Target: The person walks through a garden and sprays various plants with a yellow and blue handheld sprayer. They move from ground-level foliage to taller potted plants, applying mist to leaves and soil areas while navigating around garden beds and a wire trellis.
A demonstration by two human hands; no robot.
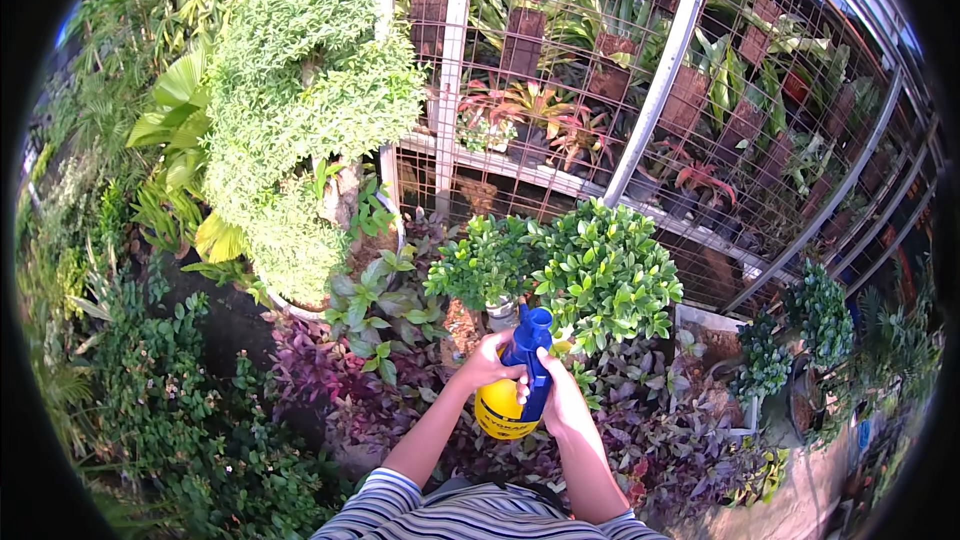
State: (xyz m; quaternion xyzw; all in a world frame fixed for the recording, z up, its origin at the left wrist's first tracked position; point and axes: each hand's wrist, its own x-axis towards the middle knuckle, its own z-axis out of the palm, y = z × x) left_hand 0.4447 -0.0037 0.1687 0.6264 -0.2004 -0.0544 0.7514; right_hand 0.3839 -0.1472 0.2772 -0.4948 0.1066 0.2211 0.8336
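A pump sprayer (501, 409) with a yellow tank and a blue head is held up before me, its nozzle turned away from my body. My left hand (491, 367) is wrapped around the left side of the blue head. On the other side, my right hand (556, 394) grips the blue handle, thumb up near the top. Just beyond the nozzle stands a bonsai-like shrub with a large rounded green crown (607, 274) and a smaller crown (484, 259) to its left. Whether any spray comes out cannot be seen.
A rusty wire-mesh fence (555, 37) with pale metal posts rises behind, with potted bromeliads (540, 109) inside. A tall pale-green shaped shrub (300, 112) fills the left. Purple-leaved groundcover (480, 457) surrounds me. A rectangular planter (750, 420) and paving (802, 480) lie right.
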